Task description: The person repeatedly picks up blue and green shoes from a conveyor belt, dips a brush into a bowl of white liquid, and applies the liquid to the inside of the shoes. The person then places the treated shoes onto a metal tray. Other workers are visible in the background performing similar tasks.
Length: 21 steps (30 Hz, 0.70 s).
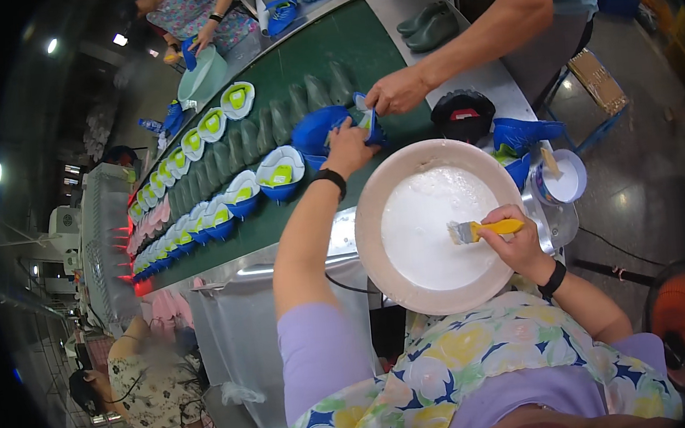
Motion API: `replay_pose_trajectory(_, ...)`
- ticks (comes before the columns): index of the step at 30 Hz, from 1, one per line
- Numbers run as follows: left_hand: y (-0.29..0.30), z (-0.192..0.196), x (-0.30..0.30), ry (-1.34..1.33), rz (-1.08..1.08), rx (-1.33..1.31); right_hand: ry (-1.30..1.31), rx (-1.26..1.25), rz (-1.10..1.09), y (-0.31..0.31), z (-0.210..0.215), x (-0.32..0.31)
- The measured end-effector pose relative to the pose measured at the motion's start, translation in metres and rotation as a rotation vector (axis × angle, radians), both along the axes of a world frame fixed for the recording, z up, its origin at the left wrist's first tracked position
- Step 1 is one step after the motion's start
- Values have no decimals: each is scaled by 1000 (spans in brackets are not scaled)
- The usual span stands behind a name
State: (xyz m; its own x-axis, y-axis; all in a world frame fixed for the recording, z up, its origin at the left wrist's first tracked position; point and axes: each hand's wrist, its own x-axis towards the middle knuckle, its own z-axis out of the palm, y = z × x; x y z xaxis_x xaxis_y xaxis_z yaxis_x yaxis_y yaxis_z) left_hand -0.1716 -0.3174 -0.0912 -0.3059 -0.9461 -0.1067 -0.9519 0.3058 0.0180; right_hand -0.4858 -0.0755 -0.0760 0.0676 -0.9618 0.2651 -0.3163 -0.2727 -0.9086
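Right hand (514, 241) clamps a yellow brush (482, 229), bristles pointing left into the glue basin (371, 211), left hand (348, 150) gripping a blue sole (320, 129) beyond

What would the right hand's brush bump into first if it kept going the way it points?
The right hand points its yellow-handled brush leftward over the basin. It would likely meet the white liquid first, then the basin's far rim, though height above the liquid is unclear.

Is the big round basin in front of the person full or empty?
Partly filled: white liquid covers the bottom of the basin, below the rim; the brush tip touches it.
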Motion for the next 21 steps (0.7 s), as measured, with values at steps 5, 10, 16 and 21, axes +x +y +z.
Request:
replay_pose_trajectory(5,15,38,30,421,-78,-19,-2,-45,-1,1,-4,1)
replay_pose_trajectory(10,71,78,51,973,378,377,-32,-4,-36,2,-6,3)
replay_pose_trajectory(16,144,-31,150,1729,1088,688,-61,81,22,-3,-3,2)
replay_pose_trajectory(21,161,-46,135,692,412,25,-310,198,-15,-17,16,-14)
